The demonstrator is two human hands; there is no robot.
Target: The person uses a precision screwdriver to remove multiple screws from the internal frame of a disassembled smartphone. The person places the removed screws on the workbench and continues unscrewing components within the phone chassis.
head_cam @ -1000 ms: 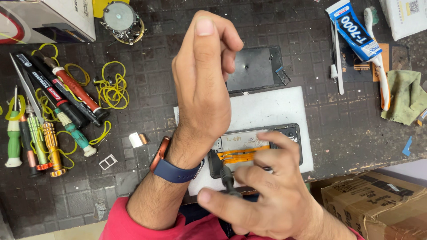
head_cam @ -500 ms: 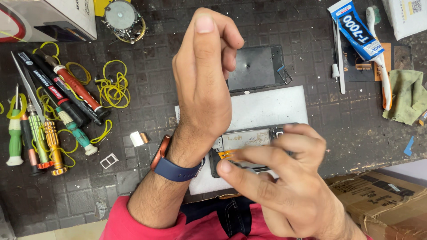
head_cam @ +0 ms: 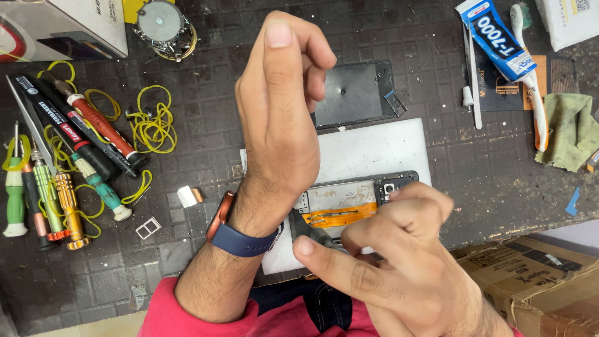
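Bright even light, soft shadows, sharp focus.

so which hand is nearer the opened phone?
Right. The right hand rests over the opened phone, fingers pinching a dark tool at it. The left hand is raised above the white mat, loosely curled, apart from it.

The right hand (head_cam: 399,262) has been moved up over the open phone (head_cam: 355,203). A dark tool (head_cam: 315,234) is now pinched in its fingers.
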